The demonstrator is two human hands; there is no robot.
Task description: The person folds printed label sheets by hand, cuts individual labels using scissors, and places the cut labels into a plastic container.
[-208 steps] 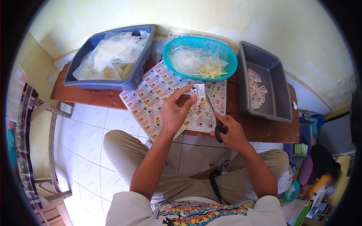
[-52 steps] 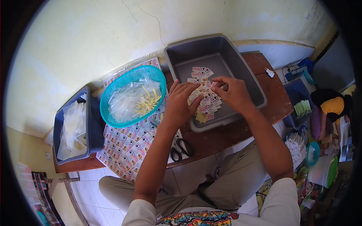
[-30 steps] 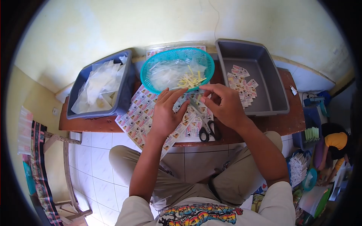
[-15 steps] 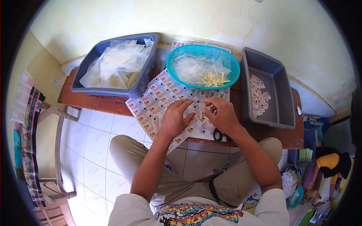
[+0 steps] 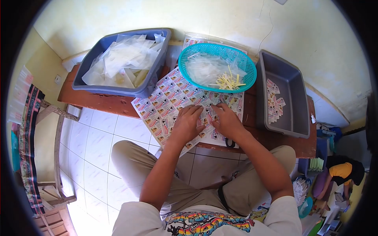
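Printed sheets of small labels point(image 5: 161, 100) are spread over the wooden bench in front of me. My left hand point(image 5: 188, 125) lies on the sheets, fingers stretched forward and thumb apart, palm down. Close to its right, my right hand point(image 5: 228, 122) also rests on the sheets with fingers apart and slightly bent. Nothing shows in either hand, though the palms are hidden. Black handles, apparently of scissors point(image 5: 230, 142), stick out below my right wrist; the rest is covered by the hand. Just beyond both hands stands a turquoise basket point(image 5: 185, 80) of clear plastic bags and pale yellow strips.
On the left of the bench point(image 5: 100, 104) is a blue-grey tub point(image 5: 138, 92) of plastic sheets. A grey tub point(image 5: 289, 106) with cut labels point(image 5: 275, 102) stands on the right. A person in a yellow and black top point(image 5: 340, 170) works low at the far right.
My hands have lowered onto the sheets, and the right hand's fingers have straightened and spread. The view has shifted slightly.
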